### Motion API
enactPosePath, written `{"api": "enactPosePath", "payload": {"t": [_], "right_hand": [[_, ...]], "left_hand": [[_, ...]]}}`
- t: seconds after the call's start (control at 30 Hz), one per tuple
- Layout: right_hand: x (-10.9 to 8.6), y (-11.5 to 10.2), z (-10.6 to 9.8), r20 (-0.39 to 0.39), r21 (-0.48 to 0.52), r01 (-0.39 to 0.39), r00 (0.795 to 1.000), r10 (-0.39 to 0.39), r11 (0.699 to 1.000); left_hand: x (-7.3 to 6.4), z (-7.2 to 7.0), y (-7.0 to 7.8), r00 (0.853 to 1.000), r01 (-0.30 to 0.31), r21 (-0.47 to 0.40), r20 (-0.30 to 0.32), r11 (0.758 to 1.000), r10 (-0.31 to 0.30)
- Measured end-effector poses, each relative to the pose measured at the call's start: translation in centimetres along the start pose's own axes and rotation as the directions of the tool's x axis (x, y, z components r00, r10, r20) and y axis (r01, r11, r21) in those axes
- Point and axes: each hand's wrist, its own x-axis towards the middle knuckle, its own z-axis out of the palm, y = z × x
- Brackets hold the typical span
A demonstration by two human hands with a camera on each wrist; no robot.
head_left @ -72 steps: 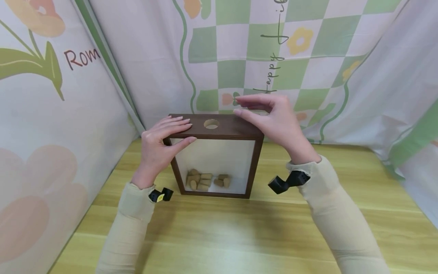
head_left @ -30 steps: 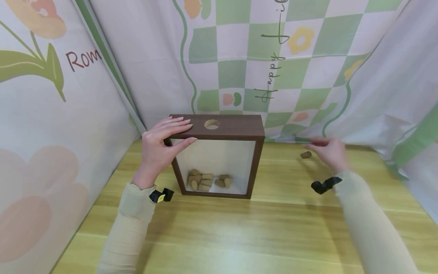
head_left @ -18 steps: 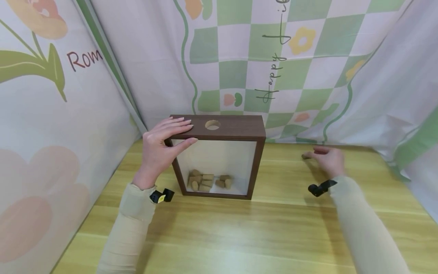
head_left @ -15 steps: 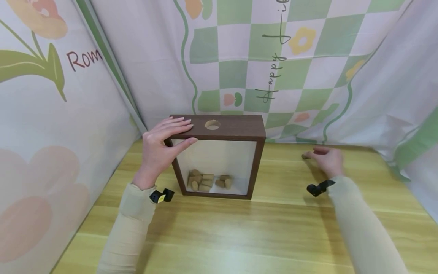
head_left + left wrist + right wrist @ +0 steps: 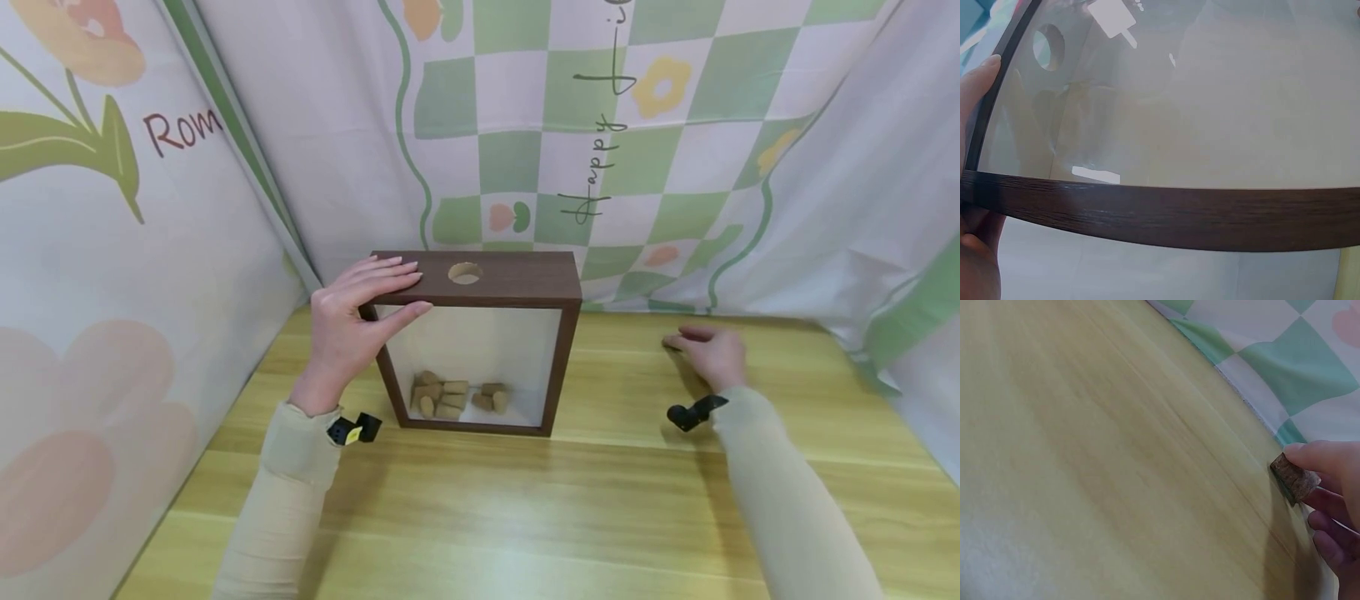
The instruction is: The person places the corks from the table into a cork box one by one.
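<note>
A dark brown, clear-fronted wooden box (image 5: 525,275) stands upright on the table, with a round hole (image 5: 466,273) in its top. Several corks (image 5: 450,400) lie on its floor behind the pane. My left hand (image 5: 352,321) grips the top left corner, fingers over the top and thumb on the front edge. In the left wrist view its thumb (image 5: 979,84) lies at the frame beside the pane. Off to the right, my right hand (image 5: 716,354) pinches a single brown cork (image 5: 1296,478) between thumb and fingertips, close over the table.
The light wood table (image 5: 480,517) carries everything. A green-and-white checked curtain (image 5: 510,158) hangs along the table's back edge, behind the box and right hand. Another printed curtain (image 5: 187,275) runs down the left side.
My right hand has gone from above the box's right end down to the cork on the table, pinched it, and drawn slightly toward me. The left hand keeps its place on the box.
</note>
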Motion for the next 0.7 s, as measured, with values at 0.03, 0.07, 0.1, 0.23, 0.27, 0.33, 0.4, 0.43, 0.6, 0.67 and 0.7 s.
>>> {"api": "enactPosePath", "payload": {"t": [0.03,0.07,0.1,0.23,0.27,0.33,0.4,0.43,0.6,0.67,0.7], "right_hand": [[-0.01,0.02,-0.01,-0.002,-0.004,0.005,1.000,-0.005,1.000],[-0.04,0.04,-0.02,-0.004,-0.008,0.010,1.000,-0.010,1.000],[-0.03,0.10,-0.03,-0.006,-0.013,0.016,1.000,-0.016,1.000],[-0.02,0.33,-0.11,-0.010,-0.018,0.035,0.999,-0.035,0.999],[-0.03,0.40,-0.15,-0.010,-0.018,0.041,0.999,-0.042,0.999],[-0.07,0.52,-0.22,-0.011,-0.019,0.057,0.998,-0.058,0.998],[-0.16,0.67,-0.30,-0.012,-0.022,0.072,0.997,-0.072,0.997],[-0.21,0.76,-0.34,-0.014,-0.020,0.076,0.997,-0.076,0.997],[-0.60,1.02,-0.55,-0.031,-0.022,0.073,0.997,-0.074,0.997],[-0.71,1.00,-0.66,-0.036,-0.020,0.073,0.997,-0.074,0.997],[-0.74,0.99,-0.72,-0.037,-0.017,0.074,0.997,-0.074,0.997]], "left_hand": [[0.00,0.00,0.00,1.000,0.003,-0.002,-0.001,1.000,-0.003],[0.01,-0.01,0.01,1.000,0.004,-0.003,-0.001,1.000,-0.004],[0.02,-0.02,0.03,1.000,0.005,-0.002,-0.001,1.000,-0.005],[0.03,-0.04,0.04,1.000,0.005,-0.001,-0.002,1.000,-0.005],[0.05,-0.04,0.04,1.000,0.004,-0.001,-0.003,1.000,-0.004],[0.08,-0.02,0.03,1.000,0.000,-0.001,-0.007,1.000,0.000],[0.13,0.03,0.04,1.000,-0.001,-0.006,-0.013,1.000,0.001],[0.14,0.06,0.04,1.000,-0.002,-0.006,-0.015,1.000,0.001],[0.03,0.12,0.02,1.000,-0.005,-0.002,-0.012,1.000,0.005],[-0.02,0.10,0.01,1.000,-0.006,-0.002,-0.012,1.000,0.006],[-0.04,0.10,-0.01,1.000,-0.005,-0.004,-0.013,1.000,0.005]]}}
